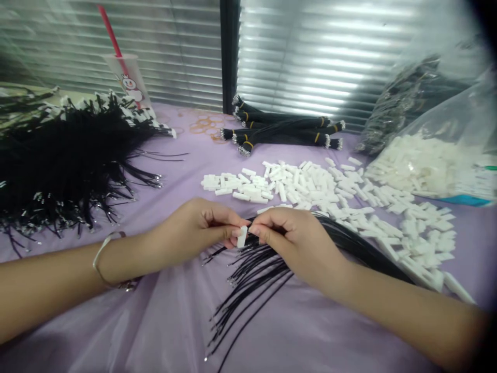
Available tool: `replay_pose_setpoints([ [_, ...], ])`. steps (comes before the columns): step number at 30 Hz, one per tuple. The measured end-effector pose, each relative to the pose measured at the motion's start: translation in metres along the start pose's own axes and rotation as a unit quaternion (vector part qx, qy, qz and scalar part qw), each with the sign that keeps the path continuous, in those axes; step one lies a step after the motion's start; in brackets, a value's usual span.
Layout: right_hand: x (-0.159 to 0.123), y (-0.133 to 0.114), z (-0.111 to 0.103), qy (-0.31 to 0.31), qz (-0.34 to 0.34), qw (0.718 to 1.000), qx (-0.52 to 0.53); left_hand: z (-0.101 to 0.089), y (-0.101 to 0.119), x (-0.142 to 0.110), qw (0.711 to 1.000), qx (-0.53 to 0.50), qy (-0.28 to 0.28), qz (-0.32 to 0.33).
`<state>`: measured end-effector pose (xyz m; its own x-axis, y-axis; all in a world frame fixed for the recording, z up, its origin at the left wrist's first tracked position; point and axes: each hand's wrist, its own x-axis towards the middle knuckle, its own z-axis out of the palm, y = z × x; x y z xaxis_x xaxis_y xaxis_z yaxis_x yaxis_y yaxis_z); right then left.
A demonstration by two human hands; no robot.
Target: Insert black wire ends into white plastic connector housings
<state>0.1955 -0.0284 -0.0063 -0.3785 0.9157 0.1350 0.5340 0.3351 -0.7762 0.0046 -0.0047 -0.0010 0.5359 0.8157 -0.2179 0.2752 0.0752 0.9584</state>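
Spreading beneath everything, a worktop (163,321) under a purple cover runs up to windows with slatted blinds (186,67). A big heap of black wires (70,150), many with white ends, fills its left side. At right, loose white pieces (310,181) lie scattered from the middle toward the edge, beside a clear bag (462,127) of more white parts and, behind it, a bag with dark contents (407,103). A loose bunch of black wires (365,251) passes under the right hand (297,235), its tips fanning out toward the front. Bundles of black wire (279,135) tied with yellow bands lie near the blinds. The left hand (194,225) pinches one white piece (242,237) between thumb and fingers, held above the wire tips. The right fingers are drawn together just beside that piece; what they pinch is too small to tell. A cup (132,77) with a red straw (111,31) stands behind the heap, and a bracelet (96,261) circles the left wrist.
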Motion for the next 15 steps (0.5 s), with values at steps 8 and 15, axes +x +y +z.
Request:
replay_pose_setpoints([
  [8, 0.003, 0.002, 0.005, -0.002, -0.005, 1.0, 0.009, 0.004, 0.003, -0.001, 0.999, 0.029, -0.003, -0.014],
  [15, 0.001, -0.007, -0.012, -0.046, 0.001, 0.998, -0.04, -0.003, 0.0, 0.003, 0.997, -0.064, -0.047, 0.004],
])
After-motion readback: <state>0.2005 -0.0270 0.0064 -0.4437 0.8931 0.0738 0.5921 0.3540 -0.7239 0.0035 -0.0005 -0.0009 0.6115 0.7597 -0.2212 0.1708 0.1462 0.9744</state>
